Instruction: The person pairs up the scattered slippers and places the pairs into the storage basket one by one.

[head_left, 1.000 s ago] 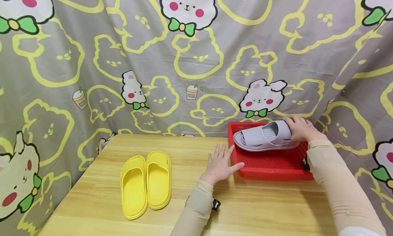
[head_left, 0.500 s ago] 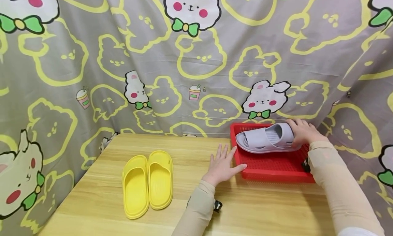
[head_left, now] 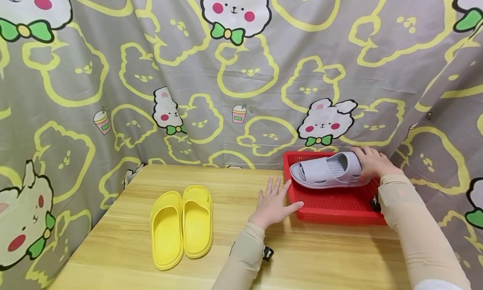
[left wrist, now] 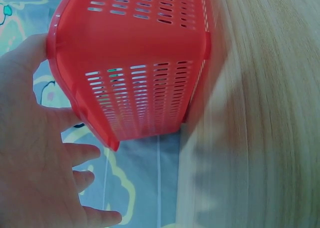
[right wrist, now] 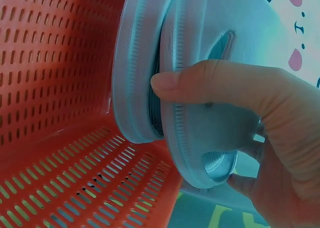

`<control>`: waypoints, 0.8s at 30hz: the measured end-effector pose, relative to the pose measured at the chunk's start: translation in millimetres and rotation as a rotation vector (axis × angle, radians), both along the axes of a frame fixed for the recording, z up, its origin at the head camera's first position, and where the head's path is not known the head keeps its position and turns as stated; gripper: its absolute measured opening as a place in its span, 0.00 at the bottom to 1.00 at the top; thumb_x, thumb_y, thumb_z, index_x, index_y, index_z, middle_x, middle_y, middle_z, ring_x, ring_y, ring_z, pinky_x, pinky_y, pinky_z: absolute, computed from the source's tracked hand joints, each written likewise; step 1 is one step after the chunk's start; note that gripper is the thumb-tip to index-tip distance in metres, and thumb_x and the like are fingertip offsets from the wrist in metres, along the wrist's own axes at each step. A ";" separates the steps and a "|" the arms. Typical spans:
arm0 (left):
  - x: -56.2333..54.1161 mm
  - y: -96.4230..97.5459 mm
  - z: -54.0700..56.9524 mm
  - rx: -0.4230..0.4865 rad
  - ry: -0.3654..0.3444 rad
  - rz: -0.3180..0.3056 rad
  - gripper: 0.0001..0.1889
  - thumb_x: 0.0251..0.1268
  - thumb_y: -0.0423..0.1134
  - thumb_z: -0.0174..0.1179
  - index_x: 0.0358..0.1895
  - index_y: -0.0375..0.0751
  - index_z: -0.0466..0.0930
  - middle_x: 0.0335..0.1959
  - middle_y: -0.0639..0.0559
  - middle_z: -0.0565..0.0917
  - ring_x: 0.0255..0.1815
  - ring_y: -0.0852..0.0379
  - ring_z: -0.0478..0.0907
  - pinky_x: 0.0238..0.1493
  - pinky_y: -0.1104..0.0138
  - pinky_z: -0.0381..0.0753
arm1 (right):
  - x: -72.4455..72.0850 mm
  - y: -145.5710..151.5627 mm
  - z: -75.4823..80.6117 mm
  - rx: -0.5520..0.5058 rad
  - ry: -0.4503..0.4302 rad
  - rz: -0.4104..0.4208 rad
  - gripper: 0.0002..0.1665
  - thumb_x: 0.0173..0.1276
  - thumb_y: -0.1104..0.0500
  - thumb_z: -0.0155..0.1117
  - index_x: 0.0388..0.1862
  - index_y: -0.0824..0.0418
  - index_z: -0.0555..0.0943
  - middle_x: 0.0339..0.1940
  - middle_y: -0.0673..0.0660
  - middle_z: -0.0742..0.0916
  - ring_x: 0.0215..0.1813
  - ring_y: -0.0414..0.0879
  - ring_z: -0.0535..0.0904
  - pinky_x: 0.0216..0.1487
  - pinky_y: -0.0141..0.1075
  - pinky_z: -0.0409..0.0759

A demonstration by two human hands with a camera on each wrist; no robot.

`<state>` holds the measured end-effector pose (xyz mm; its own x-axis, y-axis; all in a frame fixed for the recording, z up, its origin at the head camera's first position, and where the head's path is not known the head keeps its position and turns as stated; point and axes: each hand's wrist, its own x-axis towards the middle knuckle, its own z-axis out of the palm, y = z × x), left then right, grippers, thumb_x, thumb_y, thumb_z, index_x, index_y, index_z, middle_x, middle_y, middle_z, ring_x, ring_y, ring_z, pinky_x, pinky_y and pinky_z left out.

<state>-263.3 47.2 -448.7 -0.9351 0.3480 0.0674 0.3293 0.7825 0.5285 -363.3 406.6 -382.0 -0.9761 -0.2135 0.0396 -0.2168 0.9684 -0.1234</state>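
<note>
Head view, grey sandal [head_left: 320,172] over red basket [head_left: 339,216], right hand [head_left: 375,162] gripping sandal's heel [head_left: 353,168], left hand [head_left: 272,204] spread against basket's rim [head_left: 291,191]

2 yel slprs [head_left: 167,235], 2 gry [head_left: 317,172], 1 bskt [head_left: 341,215]

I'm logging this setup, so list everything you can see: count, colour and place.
Table: one, light wood, under the items
Curtain: at least one, grey, multicoloured print, behind
Slippers: two, yellow, table's left
Basket: one, red, table's far right
Sandals: apparently two, grey, in the basket
Wrist devices: two, black, one per wrist
Sleeves: two, beige, one per arm
White cloth: one piece, white, on the right arm
Left hand: one, bare, at the basket's left end
Right hand: one, bare, gripping a sandal
</note>
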 end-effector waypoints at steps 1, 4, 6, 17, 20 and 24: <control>-0.2 0.1 -0.1 0.003 -0.001 0.000 0.44 0.60 0.76 0.45 0.78 0.65 0.47 0.81 0.55 0.45 0.82 0.47 0.34 0.75 0.36 0.44 | -0.3 0.2 -0.1 -0.003 -0.002 -0.002 0.62 0.31 0.59 0.81 0.69 0.62 0.60 0.63 0.74 0.65 0.62 0.72 0.57 0.62 0.75 0.53; -0.4 0.6 -0.1 0.005 -0.001 0.001 0.45 0.59 0.76 0.44 0.78 0.65 0.47 0.81 0.55 0.46 0.82 0.47 0.34 0.75 0.36 0.45 | -0.5 0.7 -0.4 -0.008 -0.007 -0.003 0.63 0.31 0.58 0.81 0.69 0.62 0.59 0.63 0.74 0.64 0.62 0.72 0.57 0.62 0.75 0.52; -0.5 0.5 -0.1 0.003 0.000 0.003 0.45 0.59 0.77 0.44 0.78 0.65 0.48 0.81 0.55 0.46 0.82 0.47 0.34 0.75 0.37 0.45 | -1.0 1.3 -1.2 -0.005 -0.008 0.001 0.62 0.32 0.58 0.81 0.69 0.62 0.59 0.64 0.74 0.64 0.63 0.72 0.57 0.62 0.75 0.53; -0.5 0.1 -0.1 0.010 -0.007 -0.003 0.44 0.60 0.75 0.45 0.78 0.65 0.47 0.81 0.53 0.46 0.82 0.46 0.34 0.75 0.36 0.44 | -2.6 3.8 -9.7 0.002 0.001 0.016 0.60 0.33 0.58 0.80 0.67 0.64 0.60 0.63 0.75 0.64 0.61 0.73 0.59 0.59 0.75 0.58; -0.1 0.4 0.2 0.010 -0.010 0.003 0.44 0.60 0.75 0.46 0.78 0.65 0.48 0.81 0.53 0.47 0.82 0.47 0.34 0.75 0.37 0.44 | -2.0 3.0 -10.8 -0.001 -0.006 0.011 0.60 0.33 0.59 0.79 0.67 0.65 0.59 0.63 0.75 0.63 0.61 0.73 0.59 0.58 0.75 0.59; 0.0 0.6 0.1 0.007 -0.010 0.010 0.43 0.61 0.73 0.48 0.78 0.66 0.48 0.81 0.51 0.48 0.82 0.47 0.34 0.75 0.37 0.45 | -0.2 1.5 -11.4 -0.009 -0.018 0.004 0.61 0.33 0.58 0.79 0.67 0.65 0.58 0.62 0.76 0.64 0.60 0.73 0.59 0.58 0.75 0.59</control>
<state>-263.3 47.8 -448.6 -0.9391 0.3381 0.0606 0.3163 0.7822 0.5367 -363.4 408.1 -393.4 -0.9759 -0.2171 0.0235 -0.2183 0.9664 -0.1358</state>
